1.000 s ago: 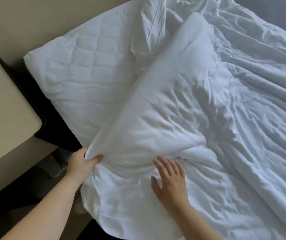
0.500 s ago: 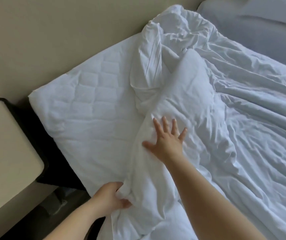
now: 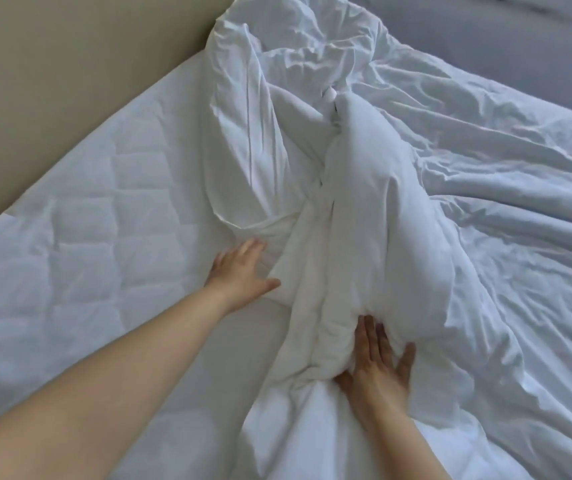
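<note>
A white duvet (image 3: 381, 220) lies bunched in a thick ridge down the middle of the bed, over a quilted white mattress pad (image 3: 87, 254). My left hand (image 3: 239, 271) reaches across the pad with fingers straight, touching the left flank of the bunched fold. My right hand (image 3: 378, 365) lies flat and spread against the lower right side of the same ridge, fingertips tucked under the fabric. Neither hand grips the cloth.
A beige wall (image 3: 69, 64) runs along the bed's far left side. More rumpled white sheet (image 3: 502, 271) spreads over the right half of the bed. A grey-blue surface (image 3: 520, 29) lies beyond at the top right.
My left hand let go of the duvet's edge and moved up onto the pad beside the fold. My right hand slid down and right to the ridge's lower side. The camera moved closer over the bed.
</note>
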`<state>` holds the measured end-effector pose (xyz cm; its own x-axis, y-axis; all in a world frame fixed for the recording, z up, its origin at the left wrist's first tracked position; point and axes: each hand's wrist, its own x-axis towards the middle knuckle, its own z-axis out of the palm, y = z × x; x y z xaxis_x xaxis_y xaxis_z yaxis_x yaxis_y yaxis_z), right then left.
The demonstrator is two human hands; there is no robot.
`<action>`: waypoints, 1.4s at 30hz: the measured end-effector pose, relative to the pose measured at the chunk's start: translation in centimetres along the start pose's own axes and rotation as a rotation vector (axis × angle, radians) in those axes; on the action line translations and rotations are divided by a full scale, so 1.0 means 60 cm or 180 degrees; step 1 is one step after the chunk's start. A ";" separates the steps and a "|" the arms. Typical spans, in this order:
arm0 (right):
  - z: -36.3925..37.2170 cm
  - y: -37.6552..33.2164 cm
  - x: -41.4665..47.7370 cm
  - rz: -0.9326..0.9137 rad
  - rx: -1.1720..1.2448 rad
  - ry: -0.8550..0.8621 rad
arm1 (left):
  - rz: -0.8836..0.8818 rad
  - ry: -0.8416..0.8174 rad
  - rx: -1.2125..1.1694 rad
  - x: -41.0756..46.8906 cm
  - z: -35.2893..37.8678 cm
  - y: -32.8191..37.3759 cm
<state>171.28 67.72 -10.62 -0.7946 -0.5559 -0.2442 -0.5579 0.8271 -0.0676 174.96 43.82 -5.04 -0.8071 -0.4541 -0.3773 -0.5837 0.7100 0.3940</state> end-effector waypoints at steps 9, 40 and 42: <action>0.003 0.009 0.010 0.0020 0.0093 -0.0398 | -0.0015 -0.0151 -0.0401 0.077 0.072 0.041; -0.149 -0.092 -0.089 -0.0606 0.0777 0.1716 | 0.0789 0.0907 0.0765 -0.106 -0.234 -0.362; -0.143 -0.121 -0.086 -0.0817 0.0431 0.1302 | -0.0100 0.0316 0.1314 -0.151 -0.256 -0.454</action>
<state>177.39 63.91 -0.58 -0.6798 -0.7072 0.1944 -0.7331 0.6477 -0.2073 196.83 20.33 0.53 -0.8059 -0.5144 -0.2932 -0.5399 0.8417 0.0073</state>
